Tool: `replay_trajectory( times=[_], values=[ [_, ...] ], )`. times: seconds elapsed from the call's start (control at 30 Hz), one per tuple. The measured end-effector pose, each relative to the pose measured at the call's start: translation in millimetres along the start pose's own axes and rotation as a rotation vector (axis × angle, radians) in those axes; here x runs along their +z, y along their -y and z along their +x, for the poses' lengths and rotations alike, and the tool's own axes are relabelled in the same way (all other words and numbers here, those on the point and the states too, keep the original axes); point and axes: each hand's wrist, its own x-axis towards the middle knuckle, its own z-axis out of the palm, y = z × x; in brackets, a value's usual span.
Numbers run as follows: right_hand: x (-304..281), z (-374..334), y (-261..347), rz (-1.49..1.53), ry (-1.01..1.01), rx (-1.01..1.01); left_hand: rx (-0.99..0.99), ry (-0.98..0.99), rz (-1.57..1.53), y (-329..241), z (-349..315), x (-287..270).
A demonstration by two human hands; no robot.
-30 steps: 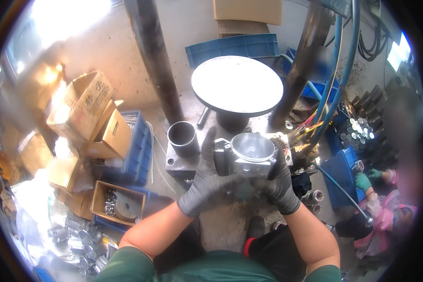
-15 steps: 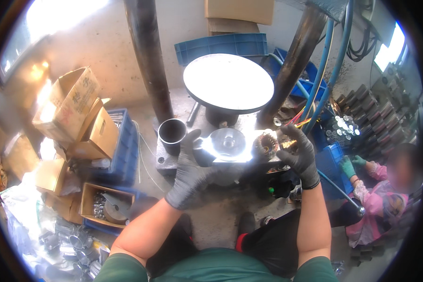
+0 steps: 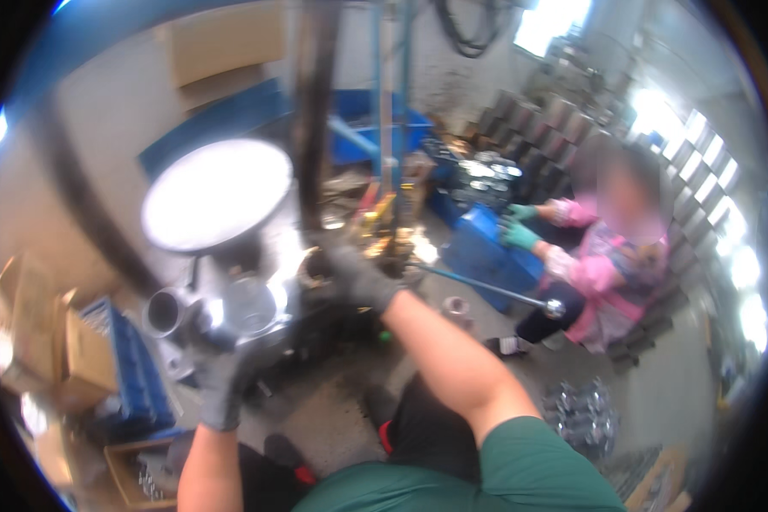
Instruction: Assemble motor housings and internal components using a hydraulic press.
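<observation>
My left hand (image 3: 222, 380), in a grey glove, is at the front left of the metal work plate. Its blurred fingers seem closed round a shiny metal part (image 3: 216, 312) whose shape I cannot make out. Right beside it are an upright metal tube (image 3: 164, 312) and a round silvery piece (image 3: 253, 305) on the plate. My right hand (image 3: 360, 277), also gloved, reaches to a ring-shaped part with copper-coloured windings (image 3: 316, 266). Its fingers are smeared by motion, so their grip does not show. A large white disc (image 3: 218, 194) stands behind the plate.
A dark post (image 3: 316, 111) and blue hoses (image 3: 390, 94) rise behind the plate. At the right a person in pink (image 3: 614, 264) with green gloves works at a blue crate (image 3: 486, 256). A ball-ended lever (image 3: 555, 308) juts toward that person. Cardboard boxes (image 3: 90, 350) stand left.
The view has swung to the right, so the plate and disc now appear further left. My right hand has moved in to the wound ring part. My left hand stays near the tube.
</observation>
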Motion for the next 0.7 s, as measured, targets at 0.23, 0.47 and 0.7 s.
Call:
replay_trajectory(
  times=[0.23,0.47,0.7],
  values=[
    [0,-9,12,-0.158,-0.132,-0.077,0.009,0.045,-0.198,1,-4,16],
    [29,10,-69,0.136,-0.268,-0.153,0.043,0.149,-0.104,-18,-1,21],
    [32,30,-67,2.664,-0.114,0.657,-0.001,0.199,-0.058,-16,1,17]
  ],
)
